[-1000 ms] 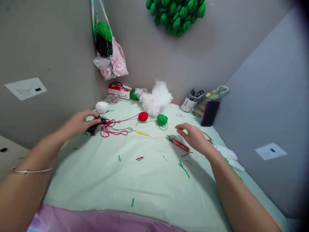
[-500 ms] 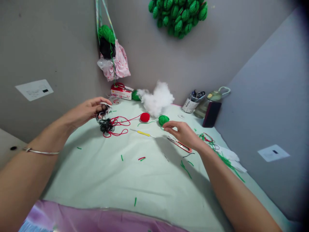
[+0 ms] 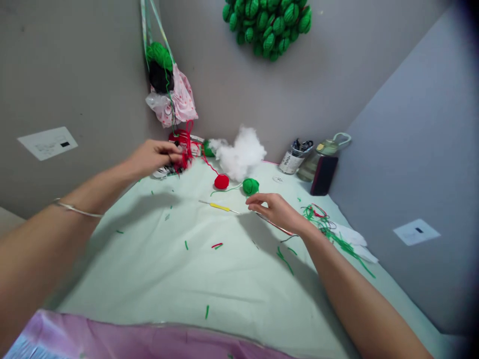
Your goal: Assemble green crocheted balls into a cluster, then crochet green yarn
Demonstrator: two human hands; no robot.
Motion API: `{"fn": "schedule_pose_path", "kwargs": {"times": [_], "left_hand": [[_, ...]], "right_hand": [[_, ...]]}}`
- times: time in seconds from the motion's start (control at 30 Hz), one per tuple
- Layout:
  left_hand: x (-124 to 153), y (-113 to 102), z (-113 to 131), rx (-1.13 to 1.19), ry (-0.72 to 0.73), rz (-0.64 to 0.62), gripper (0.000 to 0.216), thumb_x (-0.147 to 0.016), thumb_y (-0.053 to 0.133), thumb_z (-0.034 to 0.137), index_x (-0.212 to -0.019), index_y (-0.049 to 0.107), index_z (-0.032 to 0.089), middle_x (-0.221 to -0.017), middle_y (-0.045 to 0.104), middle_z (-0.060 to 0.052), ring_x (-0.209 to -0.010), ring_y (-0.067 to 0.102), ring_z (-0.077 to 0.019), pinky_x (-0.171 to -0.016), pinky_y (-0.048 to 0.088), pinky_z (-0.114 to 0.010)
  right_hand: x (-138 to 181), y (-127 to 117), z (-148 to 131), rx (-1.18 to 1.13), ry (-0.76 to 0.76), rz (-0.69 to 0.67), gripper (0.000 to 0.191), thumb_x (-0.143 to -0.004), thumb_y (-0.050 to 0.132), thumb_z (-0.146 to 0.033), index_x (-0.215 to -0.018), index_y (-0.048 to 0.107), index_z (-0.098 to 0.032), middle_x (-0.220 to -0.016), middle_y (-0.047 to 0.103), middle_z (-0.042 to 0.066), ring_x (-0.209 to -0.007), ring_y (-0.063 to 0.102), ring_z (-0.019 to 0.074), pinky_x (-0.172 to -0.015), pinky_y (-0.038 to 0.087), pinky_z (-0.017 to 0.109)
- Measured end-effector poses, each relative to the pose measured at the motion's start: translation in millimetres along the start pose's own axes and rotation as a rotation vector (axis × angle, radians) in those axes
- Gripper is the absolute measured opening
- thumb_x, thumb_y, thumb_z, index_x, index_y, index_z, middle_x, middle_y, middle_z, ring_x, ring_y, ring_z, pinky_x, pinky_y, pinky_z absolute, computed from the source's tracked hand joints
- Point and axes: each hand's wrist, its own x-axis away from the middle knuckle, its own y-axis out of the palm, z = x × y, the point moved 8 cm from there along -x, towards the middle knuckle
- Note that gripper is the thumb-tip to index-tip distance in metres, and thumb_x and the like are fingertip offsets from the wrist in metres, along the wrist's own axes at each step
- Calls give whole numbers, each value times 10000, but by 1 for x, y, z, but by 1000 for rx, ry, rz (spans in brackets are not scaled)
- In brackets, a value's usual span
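Note:
My left hand [image 3: 157,155] is closed on a loose tangle of red yarn [image 3: 186,152], raised above the table's far left side. One red strand runs from it to a small red ball [image 3: 221,181]. Black and white yarn [image 3: 164,172] lies below that hand, partly hidden. My right hand [image 3: 267,207] hovers just in front of a green yarn ball [image 3: 250,187]. Its fingertips are drawn together; whether a thin strand is between them cannot be made out. Beneath it lie scissors [image 3: 279,227], partly covered. A yellow-handled crochet hook [image 3: 220,206] lies to its left.
White stuffing [image 3: 241,153] is heaped at the back. A pen cup [image 3: 292,158], a bottle [image 3: 310,167] and a leaning phone [image 3: 324,176] stand at the back right. Green yarn scraps [image 3: 344,244] lie at right. A pink bag [image 3: 183,97] hangs on the wall.
My left hand has moved right and now has the red yarn lifted off the table. The black tangle no longer lies in front of it. My right hand has barely moved.

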Motion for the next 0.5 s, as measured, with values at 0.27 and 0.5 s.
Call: {"fn": "schedule_pose_path", "kwargs": {"times": [0.27,0.5], "left_hand": [[-6,12,16,126,54,26,308,-687,770,448,-780,671,171,-711,655,28,-694,558,-115,-627,407,-255],[-15,-2,37,335,129,141,218,-857,627,353,-882,657,139,-840,718,0,-853,657,-152,-708,479,-249]], "right_hand": [[-6,18,-5,-70,-46,-82,212,-934,568,-316,-998,741,-214,-1002,778,46,-931,702,209,-838,505,329],[-23,37,-27,-149,-84,-161,179,-927,584,-275,-984,736,-202,-969,776,46,-901,702,199,-842,520,330]]}}
